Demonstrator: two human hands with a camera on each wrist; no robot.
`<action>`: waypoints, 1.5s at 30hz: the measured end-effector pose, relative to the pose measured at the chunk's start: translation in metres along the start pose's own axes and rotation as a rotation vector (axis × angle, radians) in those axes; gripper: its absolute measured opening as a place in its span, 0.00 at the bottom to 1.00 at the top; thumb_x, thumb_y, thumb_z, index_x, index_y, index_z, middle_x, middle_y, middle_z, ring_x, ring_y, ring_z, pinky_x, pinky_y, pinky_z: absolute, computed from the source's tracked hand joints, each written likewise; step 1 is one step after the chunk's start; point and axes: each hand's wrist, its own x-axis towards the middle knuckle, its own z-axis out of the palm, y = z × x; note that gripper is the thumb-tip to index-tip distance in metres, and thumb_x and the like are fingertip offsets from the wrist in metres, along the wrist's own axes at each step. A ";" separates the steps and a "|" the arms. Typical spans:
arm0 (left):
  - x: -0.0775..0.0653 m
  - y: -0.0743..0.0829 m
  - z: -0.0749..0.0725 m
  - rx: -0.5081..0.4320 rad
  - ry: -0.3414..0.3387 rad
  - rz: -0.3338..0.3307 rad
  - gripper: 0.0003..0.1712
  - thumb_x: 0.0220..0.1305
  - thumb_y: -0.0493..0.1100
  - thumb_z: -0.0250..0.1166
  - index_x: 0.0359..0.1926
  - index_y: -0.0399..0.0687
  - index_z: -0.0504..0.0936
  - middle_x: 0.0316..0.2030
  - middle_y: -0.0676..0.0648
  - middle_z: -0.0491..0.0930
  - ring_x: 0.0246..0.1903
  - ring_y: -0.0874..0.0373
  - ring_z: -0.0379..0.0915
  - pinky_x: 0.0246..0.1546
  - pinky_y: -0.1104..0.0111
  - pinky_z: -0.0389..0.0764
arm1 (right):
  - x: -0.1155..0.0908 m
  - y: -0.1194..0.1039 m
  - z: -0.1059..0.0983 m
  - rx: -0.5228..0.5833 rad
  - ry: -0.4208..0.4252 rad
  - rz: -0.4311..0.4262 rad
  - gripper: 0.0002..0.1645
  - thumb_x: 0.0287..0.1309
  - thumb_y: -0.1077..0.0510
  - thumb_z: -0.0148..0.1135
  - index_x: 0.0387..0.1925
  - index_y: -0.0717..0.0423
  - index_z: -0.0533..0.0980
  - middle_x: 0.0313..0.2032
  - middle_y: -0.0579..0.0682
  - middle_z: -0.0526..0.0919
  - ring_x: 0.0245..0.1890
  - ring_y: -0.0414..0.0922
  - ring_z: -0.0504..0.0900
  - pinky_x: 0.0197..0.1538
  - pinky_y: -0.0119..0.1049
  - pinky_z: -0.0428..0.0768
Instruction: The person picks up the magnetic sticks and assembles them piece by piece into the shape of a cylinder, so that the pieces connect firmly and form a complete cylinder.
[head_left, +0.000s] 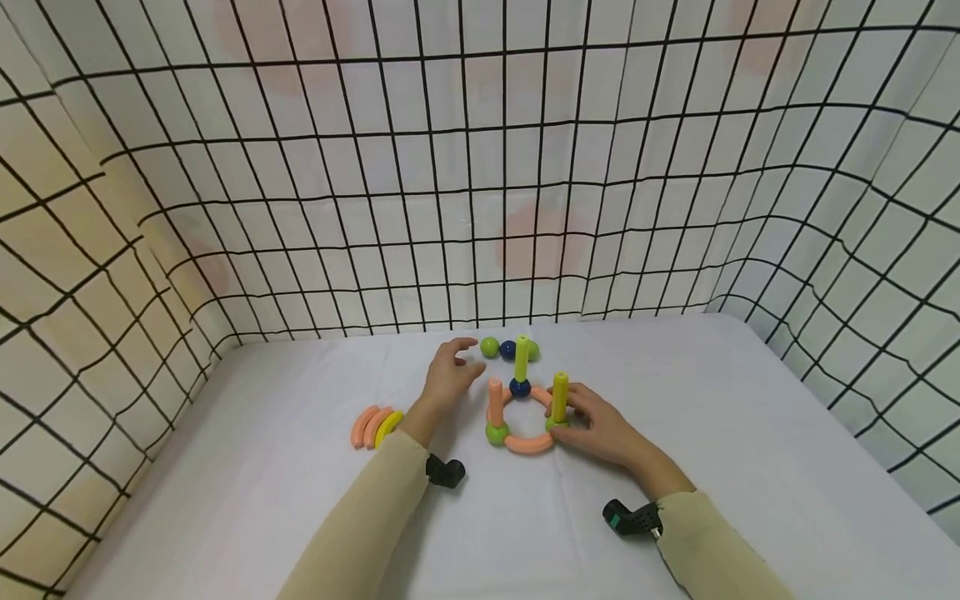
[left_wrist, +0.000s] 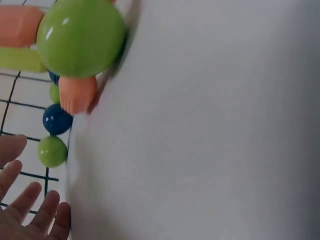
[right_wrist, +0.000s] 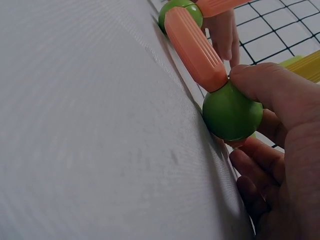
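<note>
On the white cloth stands a ring of curved orange pieces (head_left: 529,445) joined by balls. Upright sticks rise from its balls: an orange stick (head_left: 496,403), a yellow-green stick (head_left: 521,358) on a dark blue ball (head_left: 520,387), and a yellow stick (head_left: 560,397). My right hand (head_left: 603,427) holds the green ball (right_wrist: 232,111) under the yellow stick, thumb on one side and fingers on the other. Left of the ring, my left hand (head_left: 448,377) is in the air with fingers spread and holds nothing. Nearest to it is a loose green ball (head_left: 489,347).
Behind the ring, a blue ball (head_left: 507,350) and another green ball (head_left: 533,351) line up with the loose one. Curved orange pieces (head_left: 364,427) and a curved yellow piece (head_left: 388,428) lie at the left. Black wire mesh (head_left: 450,192) encloses the back and sides.
</note>
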 end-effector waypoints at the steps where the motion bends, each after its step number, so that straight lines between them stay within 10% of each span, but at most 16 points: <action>1: 0.003 0.000 0.000 -0.004 -0.009 -0.013 0.29 0.66 0.44 0.66 0.66 0.53 0.73 0.65 0.43 0.71 0.62 0.45 0.71 0.58 0.53 0.77 | 0.000 0.000 0.000 -0.007 -0.001 0.006 0.16 0.59 0.46 0.70 0.47 0.41 0.79 0.65 0.51 0.73 0.63 0.58 0.75 0.64 0.61 0.73; 19: 0.029 0.005 0.004 0.188 -0.194 -0.047 0.32 0.70 0.51 0.60 0.72 0.72 0.65 0.76 0.48 0.60 0.75 0.37 0.50 0.71 0.34 0.48 | 0.002 0.000 0.000 -0.038 -0.012 0.058 0.19 0.59 0.44 0.69 0.51 0.40 0.80 0.65 0.48 0.73 0.62 0.54 0.75 0.65 0.59 0.73; 45: 0.027 0.001 0.007 0.065 -0.107 -0.070 0.23 0.67 0.46 0.66 0.62 0.60 0.74 0.68 0.49 0.72 0.70 0.47 0.63 0.72 0.39 0.50 | 0.001 0.000 0.000 -0.033 -0.001 0.025 0.16 0.59 0.45 0.69 0.48 0.41 0.79 0.63 0.49 0.74 0.63 0.55 0.74 0.66 0.62 0.71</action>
